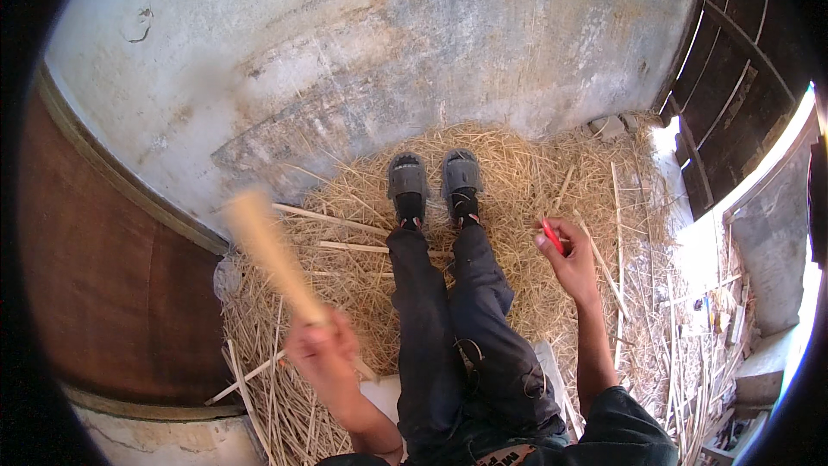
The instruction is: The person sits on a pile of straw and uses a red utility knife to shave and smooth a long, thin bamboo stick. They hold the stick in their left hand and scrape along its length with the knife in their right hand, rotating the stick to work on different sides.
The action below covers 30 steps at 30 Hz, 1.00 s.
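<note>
My left hand (323, 358) is closed round the near end of a pale flat wooden strip (274, 252). The strip slants up and away to the left, wider at its far end, and motion smears both it and the hand. Out to the right of my legs, my right hand (571, 257) pinches a small red slender object (552, 236) between thumb and fingers. Only part of that red object shows, so its kind is unclear. The two hands are well apart, one on each side of my outstretched legs (470, 293).
Straw-like shavings (517, 173) cover the floor under my grey sandals (407, 174). Long thin wooden strips (354, 248) lie scattered to both sides. A stained plaster wall (388, 60) rises ahead, a brown panel (121, 267) stands left, and dark boards (733, 60) stand right.
</note>
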Available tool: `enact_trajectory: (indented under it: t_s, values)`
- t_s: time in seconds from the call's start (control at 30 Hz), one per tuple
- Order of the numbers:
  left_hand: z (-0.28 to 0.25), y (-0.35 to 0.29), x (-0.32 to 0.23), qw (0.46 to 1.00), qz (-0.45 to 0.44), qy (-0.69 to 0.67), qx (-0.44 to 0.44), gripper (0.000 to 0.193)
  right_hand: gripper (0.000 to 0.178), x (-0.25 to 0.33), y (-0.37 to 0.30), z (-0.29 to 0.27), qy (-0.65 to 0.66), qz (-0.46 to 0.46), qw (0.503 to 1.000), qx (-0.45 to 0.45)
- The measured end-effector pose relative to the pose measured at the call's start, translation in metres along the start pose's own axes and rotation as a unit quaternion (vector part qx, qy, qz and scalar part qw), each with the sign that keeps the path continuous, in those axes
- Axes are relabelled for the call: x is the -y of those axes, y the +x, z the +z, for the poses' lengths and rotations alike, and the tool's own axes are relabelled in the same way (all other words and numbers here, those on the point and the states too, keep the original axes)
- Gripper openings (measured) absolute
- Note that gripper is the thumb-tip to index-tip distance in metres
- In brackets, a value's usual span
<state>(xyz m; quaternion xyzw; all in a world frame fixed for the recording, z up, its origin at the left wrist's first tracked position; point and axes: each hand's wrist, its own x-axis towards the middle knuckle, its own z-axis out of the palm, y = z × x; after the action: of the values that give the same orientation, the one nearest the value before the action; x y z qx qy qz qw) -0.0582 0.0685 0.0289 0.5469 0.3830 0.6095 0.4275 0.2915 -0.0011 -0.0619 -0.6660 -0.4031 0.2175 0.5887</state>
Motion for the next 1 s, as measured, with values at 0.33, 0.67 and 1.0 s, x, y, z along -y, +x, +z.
enact_trajectory:
  t_s: [0.33,0.67,1.0]
  values:
    - [0.009,0.063,-0.033,0.895,0.219,-0.383,-0.07,0.041,0.04,-0.002,-0.023,0.022,0.088,0.041,0.994,0.044]
    - [0.101,0.042,0.03,0.886,0.092,-0.451,0.053,0.047,0.036,-0.008,-0.024,0.026,0.374,0.179,0.906,-0.083]
    - [0.061,0.048,0.032,0.972,-0.042,-0.22,0.075,0.046,0.025,-0.049,0.013,-0.063,0.47,0.098,0.853,-0.205]
